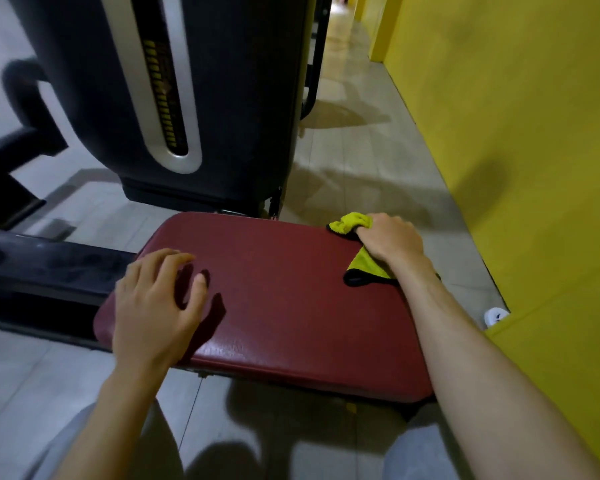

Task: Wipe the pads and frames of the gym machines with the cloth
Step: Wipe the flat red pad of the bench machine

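A dark red padded seat (284, 292) of a gym machine lies flat in front of me. My right hand (390, 239) grips a yellow-green cloth with black edging (349, 223) at the pad's far right corner, with part of the cloth spread on the pad under my wrist. My left hand (153, 306) hovers just over the pad's left side, fingers spread and slightly bent, its shadow falling on the pad; it holds nothing.
A black weight-stack housing (201, 98) with a silver-rimmed slot stands just behind the pad. A black frame bar (49, 265) runs off to the left. A yellow wall (520, 133) is close on the right, with a small white object (496, 315) at its foot. Grey tiles cover the floor.
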Available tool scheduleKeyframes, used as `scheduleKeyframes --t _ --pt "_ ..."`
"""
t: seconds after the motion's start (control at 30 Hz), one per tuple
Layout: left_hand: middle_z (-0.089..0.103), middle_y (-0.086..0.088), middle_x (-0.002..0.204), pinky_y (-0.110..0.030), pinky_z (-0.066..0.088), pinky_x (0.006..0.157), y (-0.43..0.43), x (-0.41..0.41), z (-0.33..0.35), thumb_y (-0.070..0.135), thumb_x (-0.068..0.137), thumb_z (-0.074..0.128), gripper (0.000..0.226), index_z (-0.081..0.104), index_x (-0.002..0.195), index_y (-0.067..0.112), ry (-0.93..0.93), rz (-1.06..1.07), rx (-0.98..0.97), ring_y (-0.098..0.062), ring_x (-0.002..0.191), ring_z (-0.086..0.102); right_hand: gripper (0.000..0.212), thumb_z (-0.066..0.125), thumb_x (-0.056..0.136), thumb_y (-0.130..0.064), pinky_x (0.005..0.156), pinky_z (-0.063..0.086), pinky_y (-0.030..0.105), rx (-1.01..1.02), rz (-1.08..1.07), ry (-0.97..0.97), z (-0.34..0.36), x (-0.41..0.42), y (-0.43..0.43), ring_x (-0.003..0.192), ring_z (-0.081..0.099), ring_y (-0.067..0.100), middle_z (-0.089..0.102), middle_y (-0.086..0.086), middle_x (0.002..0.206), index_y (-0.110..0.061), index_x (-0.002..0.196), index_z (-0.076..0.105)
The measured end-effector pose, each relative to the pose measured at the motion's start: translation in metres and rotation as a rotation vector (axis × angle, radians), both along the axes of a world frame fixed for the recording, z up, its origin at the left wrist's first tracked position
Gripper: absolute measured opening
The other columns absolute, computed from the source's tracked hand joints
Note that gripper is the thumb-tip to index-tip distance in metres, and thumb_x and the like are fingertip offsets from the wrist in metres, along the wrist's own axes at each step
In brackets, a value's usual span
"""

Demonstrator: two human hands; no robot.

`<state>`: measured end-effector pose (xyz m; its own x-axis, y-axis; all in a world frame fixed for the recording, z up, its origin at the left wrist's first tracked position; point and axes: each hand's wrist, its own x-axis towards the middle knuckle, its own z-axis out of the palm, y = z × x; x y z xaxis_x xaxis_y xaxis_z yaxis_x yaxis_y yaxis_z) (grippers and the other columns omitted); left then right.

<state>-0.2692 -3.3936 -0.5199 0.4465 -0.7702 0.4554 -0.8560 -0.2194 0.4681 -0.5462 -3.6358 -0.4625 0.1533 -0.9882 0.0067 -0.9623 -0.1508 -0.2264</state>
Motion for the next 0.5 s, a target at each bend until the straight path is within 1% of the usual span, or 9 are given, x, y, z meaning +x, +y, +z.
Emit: scheduleKeyframes --t 0.1,0.2,0.27,0.4,0.5 --pt "0.053 -0.001 0.128 -0.047 0.039 0.099 -0.003 0.002 -0.003 0.048 0.094 0.045 0.042 0.059 0.124 0.021 -0.035 -0.004 0.03 -0.025 0.123 0.046 0.041 0.045 0.093 -0.047 0.088 0.047 0.042 -0.058 0.127 0.035 -0.005 0.056 0.003 0.111 0.063 0.043 0.07 0.014 0.121 -0.028 0.118 0.071" --pt "0.054 -0.001 0.129 -0.047 0.039 0.101 -0.001 0.003 -0.006 0.047 0.094 0.046 0.042 0.059 0.124 0.021 -0.04 0.008 0.038 -0.024 0.124 0.047 0.036 0.048 0.093 -0.049 0.078 0.043 0.04 -0.111 0.264 0.011 -0.01 0.123 0.015 0.105 0.065 0.042 0.072 0.012 0.113 -0.028 0.11 0.071" --pt "0.055 0.0 0.128 -0.045 0.039 0.101 -0.001 0.003 -0.007 0.046 0.094 0.046 0.041 0.06 0.124 0.021 -0.02 0.019 0.023 -0.023 0.124 0.047 0.034 0.05 0.092 -0.051 0.073 0.04 0.039 -0.168 0.315 -0.013 -0.015 0.149 0.021 0.099 0.066 0.041 0.073 0.01 0.104 -0.027 0.105 0.071" --pt "0.057 0.001 0.126 -0.041 0.037 0.099 0.0 0.005 -0.008 0.043 0.093 0.047 0.038 0.06 0.122 0.022 0.008 0.027 -0.005 -0.021 0.123 0.048 0.029 0.054 0.091 -0.049 0.07 0.039 0.038 -0.21 0.344 -0.041 -0.019 0.14 0.02 0.093 0.067 0.039 0.073 0.006 0.096 -0.028 0.103 0.07" --pt "0.057 0.002 0.124 -0.039 0.036 0.099 0.0 0.004 -0.007 0.042 0.093 0.047 0.036 0.059 0.121 0.022 0.029 0.035 -0.012 -0.02 0.121 0.048 0.028 0.055 0.09 -0.045 0.069 0.038 0.036 -0.201 0.277 -0.044 -0.017 0.109 0.014 0.093 0.067 0.04 0.073 0.008 0.097 -0.027 0.102 0.072"
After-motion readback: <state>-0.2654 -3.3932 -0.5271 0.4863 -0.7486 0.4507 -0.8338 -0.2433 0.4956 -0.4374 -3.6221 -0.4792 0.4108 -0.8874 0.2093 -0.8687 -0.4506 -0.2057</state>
